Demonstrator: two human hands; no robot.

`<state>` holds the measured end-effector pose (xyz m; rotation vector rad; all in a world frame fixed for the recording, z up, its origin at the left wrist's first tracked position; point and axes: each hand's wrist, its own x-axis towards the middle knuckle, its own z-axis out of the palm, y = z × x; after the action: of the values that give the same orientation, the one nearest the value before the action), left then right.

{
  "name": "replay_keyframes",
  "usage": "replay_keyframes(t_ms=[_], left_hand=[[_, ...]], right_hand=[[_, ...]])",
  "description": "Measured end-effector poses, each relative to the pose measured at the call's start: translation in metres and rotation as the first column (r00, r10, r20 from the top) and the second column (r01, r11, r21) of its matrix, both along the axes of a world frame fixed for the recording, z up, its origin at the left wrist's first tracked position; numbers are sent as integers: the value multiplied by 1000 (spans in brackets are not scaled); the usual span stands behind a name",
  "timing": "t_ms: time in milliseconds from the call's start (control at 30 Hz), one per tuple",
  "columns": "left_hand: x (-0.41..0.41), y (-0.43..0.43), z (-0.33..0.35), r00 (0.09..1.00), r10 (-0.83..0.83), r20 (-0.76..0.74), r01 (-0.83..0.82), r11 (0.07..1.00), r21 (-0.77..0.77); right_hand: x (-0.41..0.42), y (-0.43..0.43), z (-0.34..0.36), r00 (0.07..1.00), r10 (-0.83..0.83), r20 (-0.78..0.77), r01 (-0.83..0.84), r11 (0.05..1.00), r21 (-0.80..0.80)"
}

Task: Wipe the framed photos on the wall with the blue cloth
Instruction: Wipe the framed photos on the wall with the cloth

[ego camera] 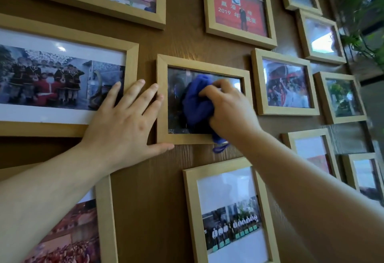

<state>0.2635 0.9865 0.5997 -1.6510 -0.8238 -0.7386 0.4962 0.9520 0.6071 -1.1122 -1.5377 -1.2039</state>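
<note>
One hand [227, 110] hiding cloth [196, 106], photo [176, 96] obscured

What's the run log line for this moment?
right hand: presses cloth on middle frame glass | left hand: flat, braces frame edge

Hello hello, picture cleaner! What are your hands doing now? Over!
Right hand gripping blue cloth, pressed on middle frame's glass. Left hand flat on wall, fingers on frame's left edge. Nothing in the way. Over.
</note>
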Motion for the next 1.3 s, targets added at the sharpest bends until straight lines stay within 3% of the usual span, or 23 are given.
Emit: replay_keyframes(t_ms=[133,233,567,667,833,967,1200,1300], left_hand=[[3,0,0,1000,-8,3,8,1000,2],[3,0,0,1000,-7,2,7,1000,4],[4,0,-4,1000,5,21,-4,1000,-9],[4,-2,-4,1000,12,22,-12,1000,-11],[7,-5,-9,1000,9,24,-9,1000,-24],[3,-8,-18,998,-51,35,52,998,-24],[14,-9,-86,978,-75,-194,61,995,-75],[21,-7,-106,975,-64,-214,40,993,-114]], right_hand=[[-35,-1,-13,985,-2,172,2,1000,2],[-29,-1,-16,979,-38,201,40,999,-6],[57,-6,-10,982,-191,-12,191,982,-18],[65,-5,-10,988,-139,-66,140,990,2],[50,-7,-20,999,-8,-31,7,1000,-23],[40,-23,-46,992,109,-60,-105,993,57],[28,-24,-133,974,208,-89,-209,978,1],[18,-14,-158,979,182,-95,-188,980,-64]])
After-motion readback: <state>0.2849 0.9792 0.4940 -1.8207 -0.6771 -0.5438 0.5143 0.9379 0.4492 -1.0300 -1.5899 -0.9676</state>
